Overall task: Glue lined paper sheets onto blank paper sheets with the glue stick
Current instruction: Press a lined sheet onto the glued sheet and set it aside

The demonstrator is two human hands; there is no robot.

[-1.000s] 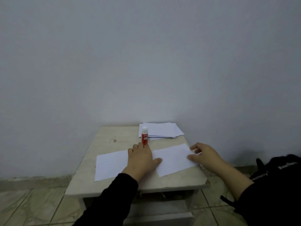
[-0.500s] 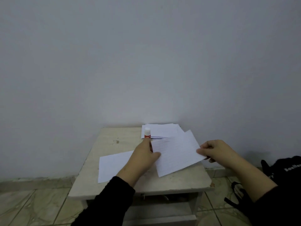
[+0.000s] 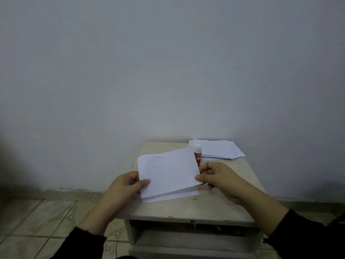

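Both hands (image 3: 172,181) on lined sheet (image 3: 168,172), long axis left-right.

Black long sleeves, the left sleeve (image 3: 84,243) and right sleeve (image 3: 306,238), cover both forearms, leaving wrists and hands bare.

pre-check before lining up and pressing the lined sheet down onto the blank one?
1. Left hand pinches lined sheet edge: ok.
2. Right hand pinches opposite edge: ok.
3. Blank sheet under it on the table: ok.
4. Sheet edges aligned: not ok, lower sheet sticks out at the near edge.
5. Glue applied between sheets: cannot tell.
6. Glue stick upright, capped, beside the paper stack: ok.
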